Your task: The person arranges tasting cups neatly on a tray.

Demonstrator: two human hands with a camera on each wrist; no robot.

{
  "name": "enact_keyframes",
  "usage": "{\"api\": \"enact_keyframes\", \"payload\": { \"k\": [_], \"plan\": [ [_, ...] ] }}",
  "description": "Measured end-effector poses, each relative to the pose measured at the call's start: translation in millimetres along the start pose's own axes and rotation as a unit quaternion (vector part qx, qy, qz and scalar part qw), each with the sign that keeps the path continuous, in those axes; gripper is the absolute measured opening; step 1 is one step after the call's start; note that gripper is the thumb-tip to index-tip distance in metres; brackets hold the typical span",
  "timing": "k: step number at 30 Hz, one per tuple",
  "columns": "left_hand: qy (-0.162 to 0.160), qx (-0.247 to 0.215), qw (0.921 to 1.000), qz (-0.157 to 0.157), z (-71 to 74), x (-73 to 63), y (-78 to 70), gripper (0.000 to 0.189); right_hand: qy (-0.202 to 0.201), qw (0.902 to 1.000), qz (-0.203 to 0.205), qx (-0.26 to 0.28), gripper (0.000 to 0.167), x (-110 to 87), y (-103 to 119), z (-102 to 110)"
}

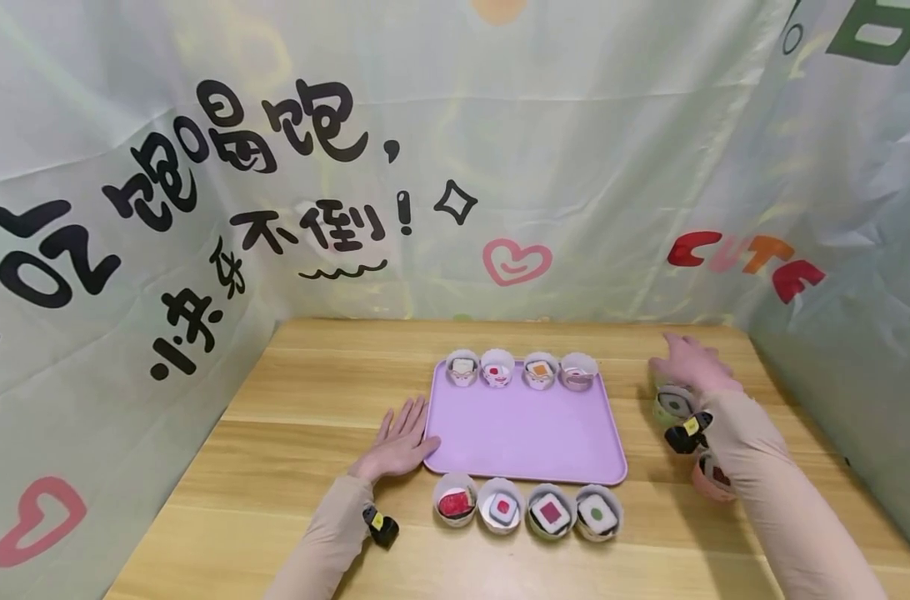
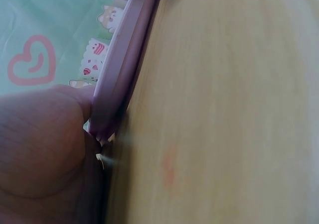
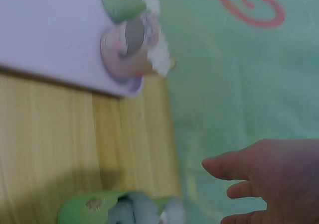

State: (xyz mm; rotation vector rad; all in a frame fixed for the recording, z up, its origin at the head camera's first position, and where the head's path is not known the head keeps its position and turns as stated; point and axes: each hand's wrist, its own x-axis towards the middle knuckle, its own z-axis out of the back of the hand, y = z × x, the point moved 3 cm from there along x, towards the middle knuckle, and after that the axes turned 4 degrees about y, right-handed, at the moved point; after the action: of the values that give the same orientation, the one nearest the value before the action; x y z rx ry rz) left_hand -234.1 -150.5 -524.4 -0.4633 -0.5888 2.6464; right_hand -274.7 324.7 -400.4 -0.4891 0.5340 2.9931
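Note:
My left hand (image 1: 398,442) lies flat on the table with fingers spread, its thumb touching the left rim of a lilac tray (image 1: 526,425). In the left wrist view the thumb meets the tray's edge (image 2: 117,69). At the right, my right hand (image 1: 692,365) hovers over a green paper cup (image 1: 674,403) that contains a round-centred toy sushi piece. The right wrist view shows its thumb and fingers (image 3: 227,167) extended with nothing between them, above green cups (image 3: 87,209). A pinkish-orange cup (image 1: 713,477) is partly hidden by the right forearm.
Several paper cups (image 1: 497,369) with small food-like pieces line the tray's back edge. In front of the tray stands a row of several more cups (image 1: 551,512), each holding a toy sushi piece. A printed cloth (image 1: 455,167) hangs behind the wooden table (image 1: 305,417).

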Motion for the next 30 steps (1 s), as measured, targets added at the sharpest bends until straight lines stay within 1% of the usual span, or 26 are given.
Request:
{"api": "enact_keyframes", "payload": {
  "k": [6,12,15,21,30],
  "plan": [
    [0.001,0.010,0.9999,0.002,-3.0,4.3,3.1,0.074,0.028,0.9989,-0.037,-0.006,0.082,6.1,-10.6,0.3],
    [0.004,0.014,0.9999,0.002,-2.8,6.0,3.7,0.077,0.048,0.9976,-0.049,0.000,0.081,13.7,-16.8,-1.5],
    [0.003,0.010,0.9999,0.000,-1.5,4.6,2.9,0.076,0.050,0.9977,-0.044,-0.009,0.080,18.4,-19.1,-2.5],
    [-0.004,0.010,0.9999,0.002,0.0,2.3,1.6,0.074,0.049,0.9982,-0.015,-0.032,0.073,26.7,-21.1,-3.1],
    [-0.005,0.008,0.9999,0.004,-0.2,1.6,2.2,0.074,0.039,0.9985,0.005,-0.038,0.050,35.5,-25.8,-6.1]
  ]
}}
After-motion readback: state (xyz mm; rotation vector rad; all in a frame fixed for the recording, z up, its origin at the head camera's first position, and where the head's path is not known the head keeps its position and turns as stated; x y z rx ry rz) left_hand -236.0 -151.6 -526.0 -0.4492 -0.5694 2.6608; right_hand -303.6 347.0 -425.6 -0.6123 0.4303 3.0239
